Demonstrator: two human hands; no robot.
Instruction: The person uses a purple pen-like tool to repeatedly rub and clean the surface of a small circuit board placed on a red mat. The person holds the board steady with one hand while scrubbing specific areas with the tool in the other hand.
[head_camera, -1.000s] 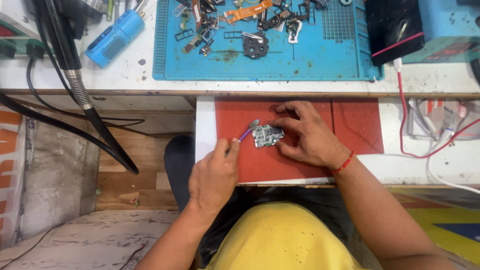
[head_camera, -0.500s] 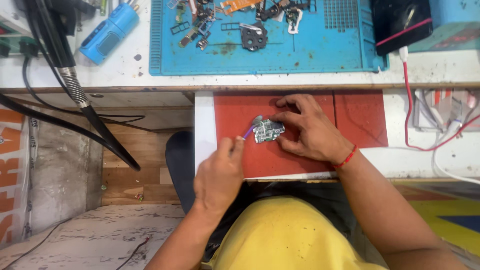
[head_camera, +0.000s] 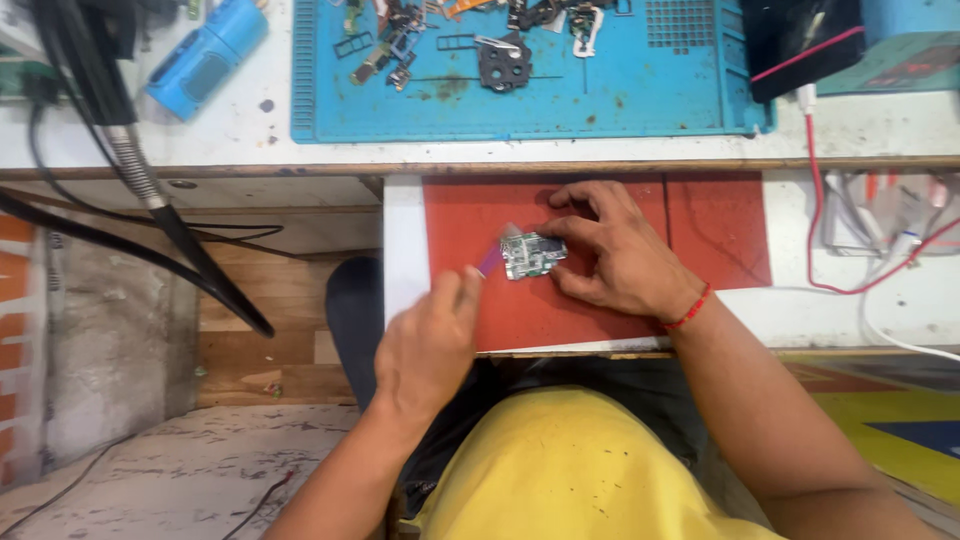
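On the red mat (head_camera: 700, 230), the work on the small circuit board (head_camera: 532, 256) looks mid-way: no parts are lying loose beside it. The right hand (head_camera: 620, 255) is pinning the board near the mat's centre, fingers clamped around its edges. The left hand (head_camera: 425, 345) is pinching a purple-handled tool (head_camera: 490, 260), its tip touching the board's left edge.

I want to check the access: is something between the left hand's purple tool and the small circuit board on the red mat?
Nothing visible. The purple tool in the left hand reaches the circuit board directly; the right hand holds the board from its other side on the red mat.
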